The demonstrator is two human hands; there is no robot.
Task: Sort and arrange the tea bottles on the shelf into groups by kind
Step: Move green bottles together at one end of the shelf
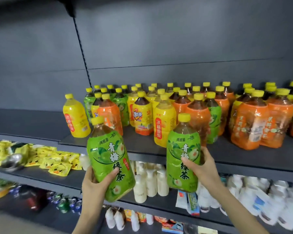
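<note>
The left hand [95,182] is holding a green tea bottle [108,159] near its bottom. Its fingers [90,173] are curling round the back and the thumb is pressing on the front. This bottle is tipping, with its yellow cap leaning to the left.

The right hand [204,168] is holding a second green tea bottle [183,159] round its middle, fingers on one side and thumb on the other. This one is standing almost straight up.

Both green bottles are up in the air, just in front of the shelf [32,123] edge, not resting on it.

On the shelf behind them, lots of tea bottles with yellow caps are standing close together. A yellow bottle [76,118] is standing alone at the left end. Orange bottles [254,123] are crowding on the right. More green, yellow and orange ones are mixing in the middle.

On the shelf below, yellow packets [57,164] are lying on the left and white bottles [150,180] are standing between the two hands.
</note>
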